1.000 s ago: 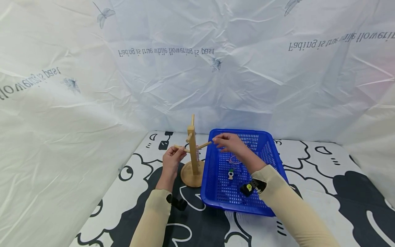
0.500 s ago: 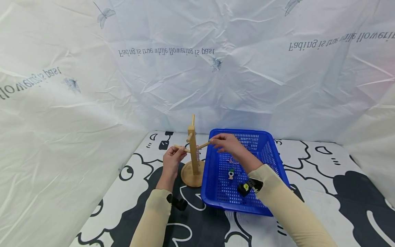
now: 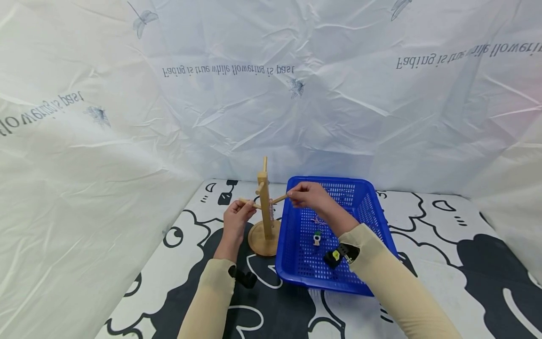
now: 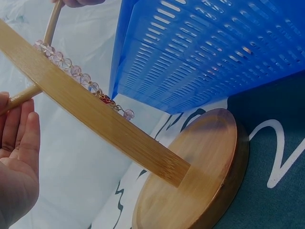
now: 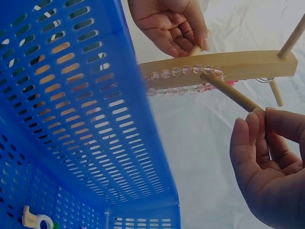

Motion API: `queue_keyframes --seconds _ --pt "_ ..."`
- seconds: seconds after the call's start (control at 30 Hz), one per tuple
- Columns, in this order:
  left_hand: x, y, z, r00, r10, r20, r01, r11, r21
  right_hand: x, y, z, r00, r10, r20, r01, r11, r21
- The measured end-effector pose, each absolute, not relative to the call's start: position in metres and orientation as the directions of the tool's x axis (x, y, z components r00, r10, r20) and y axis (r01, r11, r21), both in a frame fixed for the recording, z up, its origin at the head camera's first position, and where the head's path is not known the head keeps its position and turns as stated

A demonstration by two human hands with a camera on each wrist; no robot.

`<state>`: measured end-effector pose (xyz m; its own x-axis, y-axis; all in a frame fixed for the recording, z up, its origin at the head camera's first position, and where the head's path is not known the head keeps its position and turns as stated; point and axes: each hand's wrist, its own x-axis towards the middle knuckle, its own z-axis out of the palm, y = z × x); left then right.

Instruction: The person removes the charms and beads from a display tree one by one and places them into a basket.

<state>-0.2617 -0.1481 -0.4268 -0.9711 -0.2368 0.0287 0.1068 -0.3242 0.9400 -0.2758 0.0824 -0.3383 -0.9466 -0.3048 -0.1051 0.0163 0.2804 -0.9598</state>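
A wooden peg stand [image 3: 266, 207] with a round base stands upright, left of the blue basket. My left hand [image 3: 237, 221] pinches its lower left peg [image 3: 243, 201] between thumb and fingers. On the other side, the thumb and fingers of my right hand [image 3: 313, 195] pinch the outer end of the lower right peg [image 5: 233, 95]. A bracelet of clear pinkish beads [image 5: 176, 71] hangs over this right peg, close to the post. In the left wrist view the bracelet's lower end dangles beside the post, with a small red piece [image 4: 106, 98] among its beads.
The blue perforated basket [image 3: 284, 245] stands under my right forearm. Inside it lie a small white figure with a green top [image 3: 317, 239] and a thin pinkish strand [image 3: 319, 221]. White printed sheeting [image 3: 237, 117] hangs behind the patterned table cover [image 3: 427, 263].
My right hand has shifted slightly left onto the end of the right peg, and its fingers have drawn closer together. The left hand, stand and basket have stayed in place.
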Motion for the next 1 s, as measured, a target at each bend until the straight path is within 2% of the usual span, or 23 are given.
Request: queue_keyframes --seconds 0.47,1.0 --pt "-0.267 -0.147 -0.428 -0.975 -0.22 0.026 0.105 -0.359 0.927 -0.274 0.084 -0.337 -0.918 -0.352 -0.183 0.121 0.189 -0.974" --pt "-0.274 -0.143 -0.425 -0.981 -0.195 0.004 0.074 -0.355 0.932 -0.263 0.087 -0.337 -0.871 -0.473 -0.13 0.05 0.179 -0.983"
